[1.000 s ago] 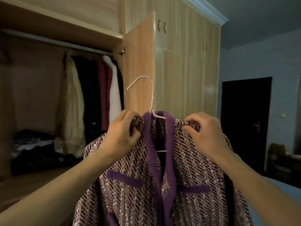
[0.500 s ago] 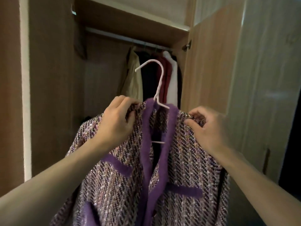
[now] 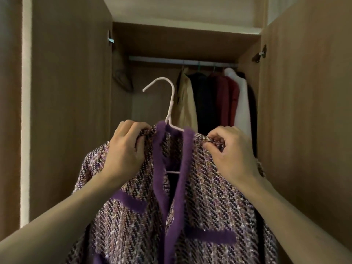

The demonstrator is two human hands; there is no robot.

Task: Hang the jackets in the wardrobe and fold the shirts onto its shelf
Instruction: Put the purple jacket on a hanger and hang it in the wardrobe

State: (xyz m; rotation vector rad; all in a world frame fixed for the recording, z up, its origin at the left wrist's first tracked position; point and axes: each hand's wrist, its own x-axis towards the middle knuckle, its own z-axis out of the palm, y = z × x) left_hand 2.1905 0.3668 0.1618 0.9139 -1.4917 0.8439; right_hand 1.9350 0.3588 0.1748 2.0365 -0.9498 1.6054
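While you face open wardrobe [image 3: 182, 40], your left hand [image 3: 125, 151] grips one shoulder of purple tweed jacket [image 3: 209, 197], fingers curled over fabric; your right hand [image 3: 232, 151] pinches other shoulder. Jacket sits on white wire hanger [image 3: 171, 103], held up between doors, hook below rail [image 3: 162, 59], not touching it. Beige coat [image 3: 187, 103], dark garment [image 3: 205, 101], red garment [image 3: 226, 100] and white garment [image 3: 242, 103] hang at rail's right end.

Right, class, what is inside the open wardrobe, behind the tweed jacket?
A rail holding a beige coat, dark coat, red garment and white garment. The tweed jacket, left hand and right hand cover the lower wardrobe, so any shelf is hidden.
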